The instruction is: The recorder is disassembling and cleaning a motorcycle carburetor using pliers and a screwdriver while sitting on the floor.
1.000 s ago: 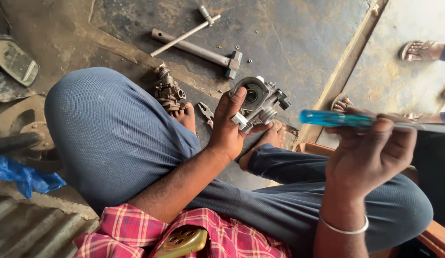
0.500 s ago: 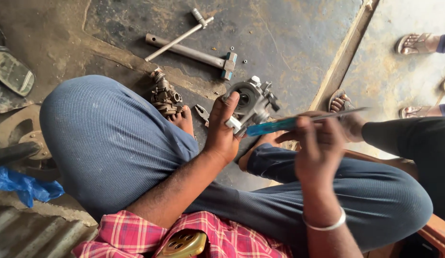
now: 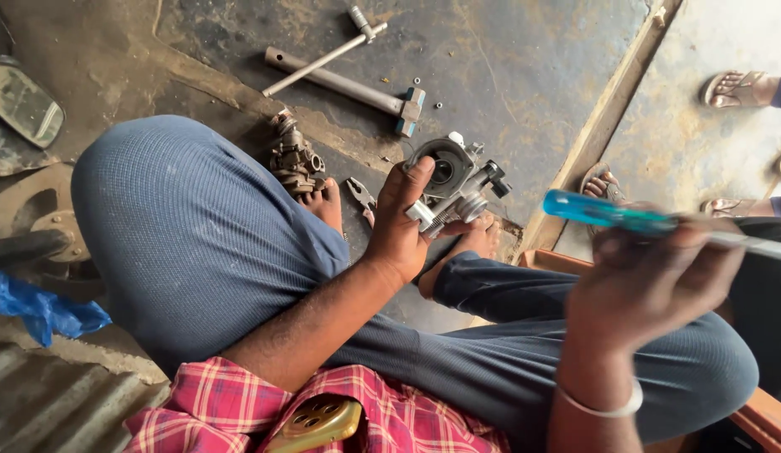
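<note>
Big stained concrete floor (image 3: 533,50) fills the top of the view, and the person sits cross-legged on it, blue trousers (image 3: 197,243) taking up most of the middle. On the floor beyond the knee lies a long metal socket bar (image 3: 340,81) with a thinner T-handle wrench (image 3: 323,57) crossing it, and near the bare foot a grimy second metal assembly (image 3: 294,159), with pliers (image 3: 362,197) just beside the wrist.

Now the hands. Left hand (image 3: 399,226) is up over the lap, fingers clamped on a small carburetor (image 3: 453,180) — thumb along one side, the round throat facing the camera. Right hand (image 3: 650,281) sits nearer the lens and well apart from it, fingers closed on a blue-handled screwdriver (image 3: 625,216), its shaft running off to the right, blurred.

As for progress — the carburetor looks off its engine and still in one piece, bowl and fittings attached, so the stripping seems barely begun. The screwdriver is not on any screw yet.
</note>
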